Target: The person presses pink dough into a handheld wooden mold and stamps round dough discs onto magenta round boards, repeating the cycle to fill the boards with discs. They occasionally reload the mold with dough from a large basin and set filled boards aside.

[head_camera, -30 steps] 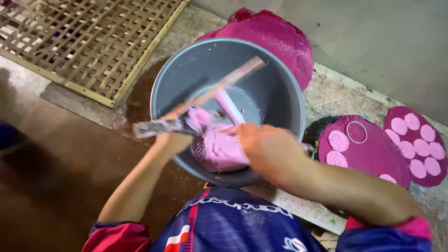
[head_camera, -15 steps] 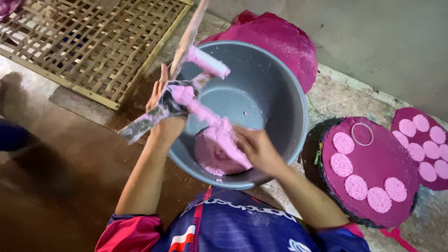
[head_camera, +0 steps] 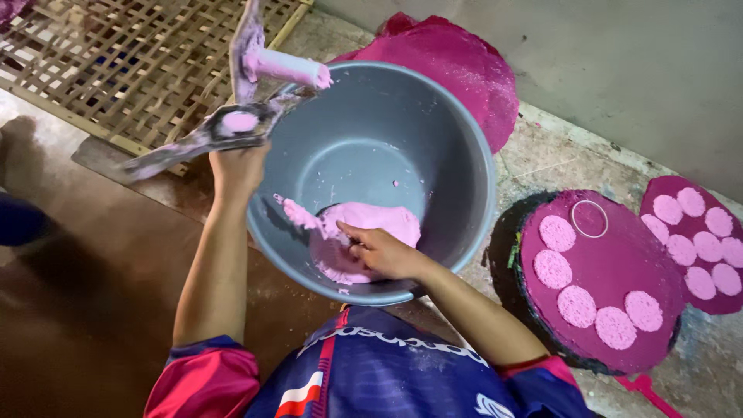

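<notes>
Concrete floor, left hand [head_camera: 236,166] raising wooden tool [head_camera: 232,124], right hand [head_camera: 379,251] in pink dough [head_camera: 371,228]

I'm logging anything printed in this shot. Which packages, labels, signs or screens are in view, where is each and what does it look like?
No packages, labels, signs or screens are in view.
Only printed surface: the person's shirt, bottom centre, dark blue with pink sleeves, white lettering and a red and white stripe.
</notes>
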Tool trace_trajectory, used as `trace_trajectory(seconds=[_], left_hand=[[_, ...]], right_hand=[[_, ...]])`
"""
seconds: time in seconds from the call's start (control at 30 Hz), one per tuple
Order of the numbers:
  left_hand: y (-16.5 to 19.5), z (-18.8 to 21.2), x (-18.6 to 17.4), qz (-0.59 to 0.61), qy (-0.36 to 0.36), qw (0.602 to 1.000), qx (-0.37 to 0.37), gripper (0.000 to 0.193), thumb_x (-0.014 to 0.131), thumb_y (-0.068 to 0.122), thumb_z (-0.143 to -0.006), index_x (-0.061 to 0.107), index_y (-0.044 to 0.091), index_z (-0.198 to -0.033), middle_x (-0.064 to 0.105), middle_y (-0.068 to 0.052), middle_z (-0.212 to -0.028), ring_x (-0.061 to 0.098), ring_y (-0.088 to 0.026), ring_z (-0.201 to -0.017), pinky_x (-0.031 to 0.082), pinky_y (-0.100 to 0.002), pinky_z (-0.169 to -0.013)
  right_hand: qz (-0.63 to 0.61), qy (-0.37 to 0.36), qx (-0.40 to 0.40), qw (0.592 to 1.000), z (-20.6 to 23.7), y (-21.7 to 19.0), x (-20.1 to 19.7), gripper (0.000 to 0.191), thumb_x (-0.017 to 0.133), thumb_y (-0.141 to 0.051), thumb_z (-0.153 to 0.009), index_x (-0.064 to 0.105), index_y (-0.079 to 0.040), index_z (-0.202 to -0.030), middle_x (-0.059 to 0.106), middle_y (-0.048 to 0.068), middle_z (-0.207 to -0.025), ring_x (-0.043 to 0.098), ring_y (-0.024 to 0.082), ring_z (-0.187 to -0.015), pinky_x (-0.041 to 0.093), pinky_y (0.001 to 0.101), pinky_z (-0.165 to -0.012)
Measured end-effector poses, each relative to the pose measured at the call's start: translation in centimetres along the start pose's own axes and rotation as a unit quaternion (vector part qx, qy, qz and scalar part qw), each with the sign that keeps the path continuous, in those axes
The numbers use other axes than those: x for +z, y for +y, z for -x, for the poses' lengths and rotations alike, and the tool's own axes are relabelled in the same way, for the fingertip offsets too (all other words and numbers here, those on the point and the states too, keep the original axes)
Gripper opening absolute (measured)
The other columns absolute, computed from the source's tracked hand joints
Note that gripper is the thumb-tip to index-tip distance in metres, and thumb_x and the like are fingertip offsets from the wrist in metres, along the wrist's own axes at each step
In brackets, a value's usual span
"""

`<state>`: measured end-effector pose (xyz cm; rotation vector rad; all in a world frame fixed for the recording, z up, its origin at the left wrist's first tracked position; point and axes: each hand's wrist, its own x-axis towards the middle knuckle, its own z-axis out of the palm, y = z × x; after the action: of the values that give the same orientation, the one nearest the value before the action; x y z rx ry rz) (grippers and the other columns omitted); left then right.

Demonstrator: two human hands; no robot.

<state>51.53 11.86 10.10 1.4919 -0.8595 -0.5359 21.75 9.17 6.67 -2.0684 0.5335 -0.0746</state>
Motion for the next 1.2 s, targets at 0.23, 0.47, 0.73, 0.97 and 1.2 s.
trace_trajectory(seconds=[0.23,0.47,0.73,0.97,1.2], left_hand=[[4.4,12.1,7.4,0.455,-0.271,0.820,-0.217,0.052,0.064,-0.006,-0.073,0.058,-0.001,-0.124,0.064,-0.014,-0.101,0.070,-0.030,-0.092,0.062,-0.047,-0.081],[9.3,20.7,18.7,0.308,-0.477,0.817,-0.099,0.061,0.075,-0.003,-0.075,0.057,0.005,-0.133,0.065,-0.007,-0.126,0.063,-0.015,-0.117,0.053,-0.034,-0.101],[13.2,24.7,25.5,-0.179,-0.557,0.808,0.070,0.026,0.075,0.033,-0.086,0.071,0.017,-0.106,0.074,-0.007,-0.097,0.073,-0.024,-0.089,0.054,-0.039,-0.075],[12.4,28.9,34.3,-0.027,-0.630,0.717,0.298,0.026,0.069,0.024,-0.091,0.075,0.020,-0.116,0.074,-0.007,-0.105,0.072,-0.027,-0.095,0.054,-0.039,-0.079],[13.1,27.5,44.2,-0.012,-0.742,0.666,0.069,0.031,0.079,0.021,-0.079,0.072,0.011,-0.107,0.075,-0.005,-0.100,0.072,-0.018,-0.092,0.058,-0.035,-0.083]], right_hand=[[-0.212,0.263,-0.241,0.910,5.9,-0.9,-8.1,0.073,0.047,-0.042,-0.104,0.018,-0.010,-0.162,0.034,0.015,-0.166,0.043,0.036,-0.150,0.034,0.0471,-0.124],[-0.463,0.224,-0.235,0.825,18.7,-3.4,-14.1,0.094,0.066,-0.059,-0.099,0.022,-0.009,-0.166,0.050,0.033,-0.149,0.064,0.042,-0.113,0.054,0.0488,-0.084],[0.235,0.244,-0.376,0.862,33.2,-2.4,-15.4,0.042,0.064,-0.034,-0.102,0.050,-0.034,-0.141,0.062,0.023,-0.142,0.066,0.046,-0.130,0.064,0.0475,-0.097],[0.150,0.296,-0.259,0.907,38.7,2.4,-14.6,0.051,0.061,-0.029,-0.107,0.041,-0.023,-0.154,0.053,0.028,-0.152,0.058,0.049,-0.141,0.055,0.0520,-0.109],[-0.380,-0.029,0.067,0.922,49.4,11.9,-18.7,0.100,0.073,-0.068,-0.086,0.043,-0.001,-0.153,0.051,0.018,-0.151,0.047,0.028,-0.143,0.035,0.0442,-0.122]])
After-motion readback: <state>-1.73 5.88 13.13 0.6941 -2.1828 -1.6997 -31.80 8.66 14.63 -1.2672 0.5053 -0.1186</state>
